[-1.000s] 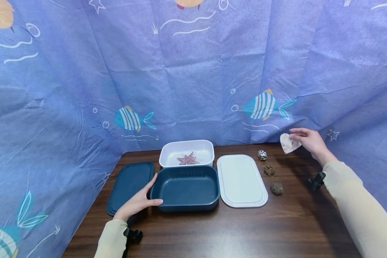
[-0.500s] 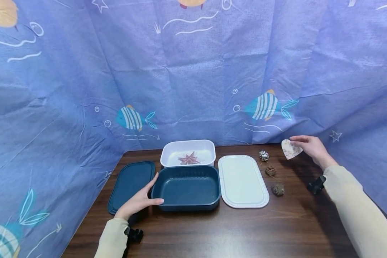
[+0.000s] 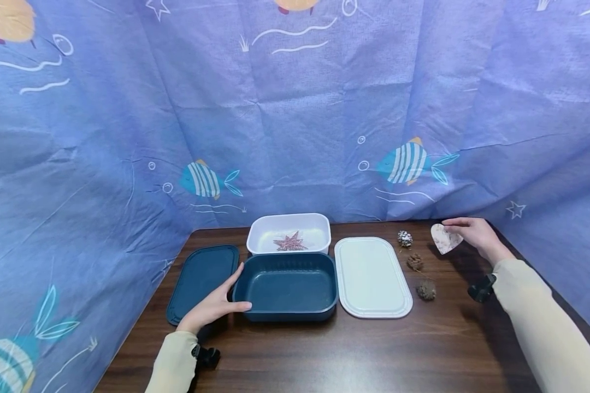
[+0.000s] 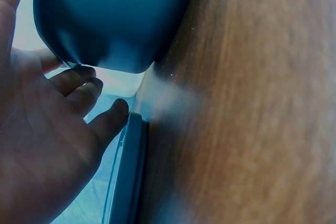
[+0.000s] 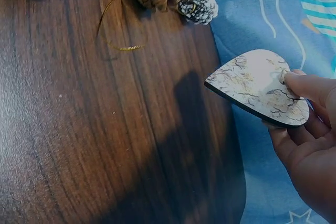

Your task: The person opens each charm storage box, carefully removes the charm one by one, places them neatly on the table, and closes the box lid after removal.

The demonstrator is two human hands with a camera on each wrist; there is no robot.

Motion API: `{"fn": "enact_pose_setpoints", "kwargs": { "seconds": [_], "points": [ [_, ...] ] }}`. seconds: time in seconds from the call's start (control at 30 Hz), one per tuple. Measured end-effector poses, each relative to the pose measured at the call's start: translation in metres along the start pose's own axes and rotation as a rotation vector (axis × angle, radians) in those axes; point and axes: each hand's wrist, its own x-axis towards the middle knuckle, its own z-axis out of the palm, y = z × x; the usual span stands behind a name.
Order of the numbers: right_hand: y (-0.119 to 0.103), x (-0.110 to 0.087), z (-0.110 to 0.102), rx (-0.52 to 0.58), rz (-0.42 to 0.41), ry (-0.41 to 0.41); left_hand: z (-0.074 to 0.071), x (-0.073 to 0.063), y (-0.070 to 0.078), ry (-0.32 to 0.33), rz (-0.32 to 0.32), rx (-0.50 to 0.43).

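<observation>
In the head view a flat, heart-shaped wooden ornament (image 3: 443,239) with a pale bark pattern is pinched in my right hand (image 3: 474,236), over the table's back right. The right wrist view shows the thumb on top of the heart (image 5: 260,85) and fingers beneath it. My left hand (image 3: 211,307) grips the left end of a deep dark blue container (image 3: 287,315), thumb at the near rim and index finger along the far corner. Its other fingers curl against the end wall in the left wrist view. Behind stands a white container (image 3: 265,219) holding a glittery pink star (image 3: 291,242).
A dark blue lid (image 3: 204,278) lies left of the containers, a white lid (image 3: 372,275) to their right. Beyond the white lid a snowy pine cone (image 3: 405,238), a brown one (image 3: 415,262) and a darker one (image 3: 426,290) form a row. A fish-patterned curtain (image 3: 300,136) borders the table.
My right hand has come down toward the table with the heart. The left hand stays on the dark blue container; the whole head view has shifted slightly.
</observation>
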Motion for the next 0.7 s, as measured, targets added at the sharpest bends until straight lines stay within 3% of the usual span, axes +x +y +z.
{"fn": "enact_pose_setpoints", "kwargs": {
  "seconds": [0.37,0.7],
  "points": [
    [0.020,0.000,0.001,-0.097,-0.037,-0.133,0.001,-0.001,0.000,-0.003,0.009,-0.006],
    [0.034,-0.001,0.007,-0.134,-0.056,-0.178,0.001,0.000,0.000,0.002,0.013,-0.011]
  ]
}}
